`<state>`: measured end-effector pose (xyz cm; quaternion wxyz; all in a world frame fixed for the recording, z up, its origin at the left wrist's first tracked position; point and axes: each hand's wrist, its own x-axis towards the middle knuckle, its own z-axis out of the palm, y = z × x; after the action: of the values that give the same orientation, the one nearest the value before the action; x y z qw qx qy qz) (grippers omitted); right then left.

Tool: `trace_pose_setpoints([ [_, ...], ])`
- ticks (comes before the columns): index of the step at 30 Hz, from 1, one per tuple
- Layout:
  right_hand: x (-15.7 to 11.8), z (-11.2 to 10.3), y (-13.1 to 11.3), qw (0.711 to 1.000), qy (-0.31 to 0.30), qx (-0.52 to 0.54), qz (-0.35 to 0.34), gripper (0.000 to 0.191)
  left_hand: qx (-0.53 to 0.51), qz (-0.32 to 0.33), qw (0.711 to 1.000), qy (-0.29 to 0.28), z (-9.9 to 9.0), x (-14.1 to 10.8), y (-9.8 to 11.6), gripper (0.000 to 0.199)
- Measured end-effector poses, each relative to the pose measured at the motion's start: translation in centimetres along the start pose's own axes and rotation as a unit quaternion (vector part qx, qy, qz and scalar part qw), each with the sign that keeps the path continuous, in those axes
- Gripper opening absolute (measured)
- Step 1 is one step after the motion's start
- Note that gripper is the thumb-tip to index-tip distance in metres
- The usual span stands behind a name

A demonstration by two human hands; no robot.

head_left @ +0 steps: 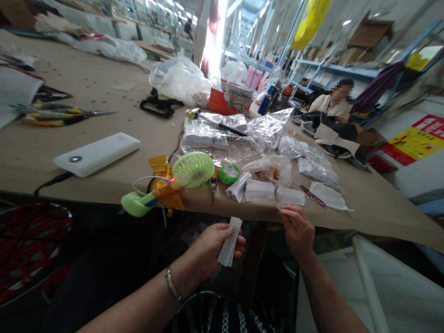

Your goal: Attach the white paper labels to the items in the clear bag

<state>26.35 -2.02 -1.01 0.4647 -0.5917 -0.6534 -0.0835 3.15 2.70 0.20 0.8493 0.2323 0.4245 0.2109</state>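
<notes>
White paper slips point(229, 247), printed with small text, lie in your left hand point(213, 240), pinched between thumb and fingers in front of the desk edge. They overlap slightly and tilt, their upper ends leaning to the right. A silver-coloured bracelet point(172, 285) circles your left wrist.

Your right hand point(299, 229) is at the desk edge, thumb and fingers drawn together narrowly. The fingertips meet the near side of the right-hand stack point(291, 196) of slips; you cannot tell from this view whether they grip one. To its left sit a middle stack point(259, 190) and a fanned stack point(238, 187), all on the brown-covered desk point(121, 99).

Just right of the stacks lies a slim tool with a pink handle point(312, 196), beside a flat white piece point(329, 195). Left of the stacks are a green roll of tape point(229, 180) and a light green fan point(193, 169), tilted over at the desk edge. Farther left rests a white power bank point(97, 154). Behind the stacks, clear plastic bags point(222, 143) hold more white bundles. At the far right, a co-worker point(335, 105) sits beyond the desk.
</notes>
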Motion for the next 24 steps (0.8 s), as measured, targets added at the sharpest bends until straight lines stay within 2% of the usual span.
trace_pose_setpoints([
  [3, -0.5, 2.2, -4.4, 0.988, -0.086, 0.109, -0.074, 0.013, -0.026, 0.017, 0.999, -0.024, 0.1, -0.1, -0.1, 0.014],
  [5, -0.8, 3.7, -6.9, 0.97, -0.148, 0.137, -0.137, 0.014, -0.052, 0.044, 0.997, -0.045, -0.1, -0.2, -0.1, 0.01],
  [7, -1.1, 5.0, -8.4, 0.957, -0.183, 0.133, -0.182, 0.014, -0.083, 0.069, 0.993, -0.041, -0.5, -0.2, -0.2, 0.007],
  [11, -1.4, 6.3, -8.9, 0.947, -0.211, 0.115, -0.215, 0.014, -0.127, 0.096, 0.987, -0.008, -1.5, -0.4, -0.5, 0.008],
  [15, -1.4, 6.4, -8.7, 0.94, -0.234, 0.117, -0.219, 0.014, -0.125, 0.113, 0.985, 0.017, -1.8, -0.6, -0.6, 0.009],
  [24, -1.5, 6.0, -9.5, 0.937, -0.252, 0.113, -0.214, 0.013, -0.132, 0.127, 0.983, 0.021, -1.4, -1.0, -0.6, 0.016],
])
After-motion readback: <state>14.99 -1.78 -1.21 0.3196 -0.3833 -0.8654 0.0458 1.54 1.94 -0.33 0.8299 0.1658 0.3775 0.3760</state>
